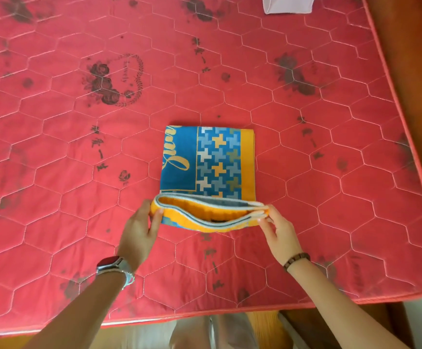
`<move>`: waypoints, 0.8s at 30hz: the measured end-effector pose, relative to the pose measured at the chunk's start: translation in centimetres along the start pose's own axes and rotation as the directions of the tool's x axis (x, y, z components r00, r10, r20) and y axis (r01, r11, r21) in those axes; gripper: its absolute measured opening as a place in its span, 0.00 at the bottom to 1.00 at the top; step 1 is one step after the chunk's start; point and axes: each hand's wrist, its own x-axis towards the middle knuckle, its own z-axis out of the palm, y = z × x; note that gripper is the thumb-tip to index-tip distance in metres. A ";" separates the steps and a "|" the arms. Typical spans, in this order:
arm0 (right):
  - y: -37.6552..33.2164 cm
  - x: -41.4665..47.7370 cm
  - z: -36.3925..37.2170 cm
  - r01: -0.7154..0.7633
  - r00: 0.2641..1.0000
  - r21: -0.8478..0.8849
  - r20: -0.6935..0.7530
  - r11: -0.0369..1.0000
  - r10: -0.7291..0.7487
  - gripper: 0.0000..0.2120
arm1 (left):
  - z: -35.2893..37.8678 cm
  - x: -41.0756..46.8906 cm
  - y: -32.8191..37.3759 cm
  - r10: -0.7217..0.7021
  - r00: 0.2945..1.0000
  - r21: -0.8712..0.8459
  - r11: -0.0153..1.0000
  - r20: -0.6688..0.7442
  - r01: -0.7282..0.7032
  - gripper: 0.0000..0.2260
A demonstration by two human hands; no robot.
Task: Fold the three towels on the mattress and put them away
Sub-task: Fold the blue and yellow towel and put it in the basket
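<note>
**Fingers (157, 217) of both hands pinching the towel's near edge**

Head view: the left hand (139, 227) is gripping the near left corner of the towel (204, 157), its thumb lying over the orange border and the other fingers curling behind it. The right hand (279, 229) is pinching the near right corner between thumb and fingertips. Between the two hands the near edge is lifting off the mattress (79, 137), and its layers are gaping apart like an open pocket, showing orange and grey inside.

The rest of the towel is lying flat as a folded rectangle near the middle of the mattress, stretching away from the hands. It is showing blue with gold script, a panel of cross shapes and an orange band along its right side.

The mattress is spreading red and quilted in hexagons, with dark rose prints. A wooden frame (411, 71) is running along its right side. A watch (110, 264) is sitting on the left wrist and a beaded bracelet (296, 260) on the right.

A pale object (288, 5) is lying at the mattress's far edge, cut off by the top of the picture, so I cannot tell what it is. The gold script is partly folded under and unreadable.
</note>
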 end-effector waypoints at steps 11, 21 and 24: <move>-3.3 11.6 -0.9 -0.047 0.992 -0.074 -0.119 0.996 0.038 0.09 | 2.5 10.9 2.5 -0.281 0.933 -0.033 0.959 -0.227 0.281 0.12; -2.4 16.8 0.0 -0.176 0.968 -0.009 -0.182 0.984 0.172 0.10 | 4.1 15.9 2.2 -0.341 0.914 -0.052 0.940 -0.221 0.338 0.11; -1.8 17.6 0.4 -0.253 0.954 -0.056 -0.181 0.966 0.240 0.10 | 4.8 17.2 2.0 -0.377 0.906 0.002 0.923 -0.192 0.385 0.13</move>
